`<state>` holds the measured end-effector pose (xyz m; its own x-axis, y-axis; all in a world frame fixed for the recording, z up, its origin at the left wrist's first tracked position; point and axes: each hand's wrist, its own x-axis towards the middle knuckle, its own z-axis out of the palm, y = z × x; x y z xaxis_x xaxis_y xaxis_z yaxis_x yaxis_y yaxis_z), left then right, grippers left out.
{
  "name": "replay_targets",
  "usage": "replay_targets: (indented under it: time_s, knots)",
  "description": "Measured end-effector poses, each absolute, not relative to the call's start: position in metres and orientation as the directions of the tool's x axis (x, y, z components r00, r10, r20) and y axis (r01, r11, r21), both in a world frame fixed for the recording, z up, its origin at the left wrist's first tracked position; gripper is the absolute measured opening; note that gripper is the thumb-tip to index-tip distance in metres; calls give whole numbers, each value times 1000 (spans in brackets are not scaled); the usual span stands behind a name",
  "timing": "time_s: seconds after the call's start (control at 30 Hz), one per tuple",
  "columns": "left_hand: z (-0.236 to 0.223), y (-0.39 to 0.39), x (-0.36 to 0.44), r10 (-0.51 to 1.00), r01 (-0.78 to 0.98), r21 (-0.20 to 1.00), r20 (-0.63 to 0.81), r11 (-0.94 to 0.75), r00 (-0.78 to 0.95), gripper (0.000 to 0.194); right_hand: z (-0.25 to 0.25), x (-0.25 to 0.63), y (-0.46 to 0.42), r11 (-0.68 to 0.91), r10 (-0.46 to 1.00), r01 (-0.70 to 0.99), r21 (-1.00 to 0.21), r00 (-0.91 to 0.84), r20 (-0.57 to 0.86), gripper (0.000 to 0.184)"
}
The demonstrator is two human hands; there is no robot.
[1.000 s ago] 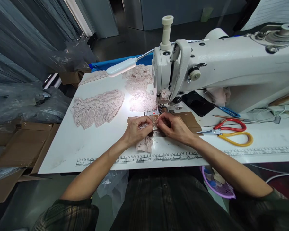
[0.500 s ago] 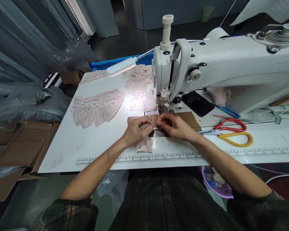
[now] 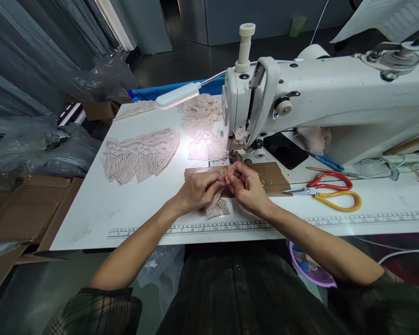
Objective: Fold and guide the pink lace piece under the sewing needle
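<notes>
My left hand (image 3: 198, 190) and my right hand (image 3: 246, 185) meet fingertip to fingertip just in front of the presser foot of the white sewing machine (image 3: 321, 97). Both pinch a small pale pink lace piece (image 3: 217, 207), which hangs down from the fingers onto the white table (image 3: 125, 209). What else sits between the fingertips is too small to make out. A brown cardboard patch (image 3: 270, 174) lies under and behind the hands.
Larger lace pieces (image 3: 141, 156) lie at the left and under the lamp (image 3: 178, 95). Red and yellow scissors (image 3: 330, 191) lie to the right, with a black phone (image 3: 286, 150) behind. A printed ruler (image 3: 195, 229) runs along the front edge. Cardboard boxes (image 3: 24, 209) stand left.
Both hands have drawn closer together, the right moving left. The lace piece has gathered up and shifted slightly right under the fingers.
</notes>
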<state>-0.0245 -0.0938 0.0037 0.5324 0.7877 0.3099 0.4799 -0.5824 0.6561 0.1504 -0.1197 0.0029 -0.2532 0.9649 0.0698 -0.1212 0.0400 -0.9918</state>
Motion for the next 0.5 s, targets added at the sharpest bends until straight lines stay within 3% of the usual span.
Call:
replay_targets:
  time_s: [0.03,0.1,0.13,0.17,0.2,0.23,0.3,0.37,0.4,0.5]
  knots:
    - [2,-91,-28,787,527,595,355,-606,504,20,6,151,-130,-65,959,-195,-979,-285,-7,22]
    - [0,-85,-34,808,616,525,419,-587,414,22,15,157,-155,-328,848,-265,-907,-506,-159,26]
    - [0,-83,-36,831,638,537,418,-552,367,23,22,162,-168,-440,709,-195,-877,-674,-206,25]
    - [0,-82,-37,859,636,581,390,-508,331,21,28,169,-177,-511,472,-34,-859,-846,-247,24]
    - [1,-83,-37,887,608,646,341,-462,312,20,33,177,-183,-501,253,121,-857,-926,-279,22]
    - [2,-84,-35,908,561,718,281,-413,310,20,38,185,-184,-402,211,218,-889,-923,-322,22]
    - [4,-88,-31,926,456,833,162,-313,340,31,40,198,-173,-121,459,332,-935,-817,-349,25]
    - [7,-94,-26,932,394,886,100,-243,350,40,34,205,-152,63,764,355,-933,-618,-184,27]
    - [8,-96,-24,934,383,897,83,-223,348,42,29,206,-140,101,845,361,-927,-523,-112,32]
    - [10,-100,-22,935,369,907,69,-205,348,42,13,200,-116,112,910,349,-930,-412,-45,46]
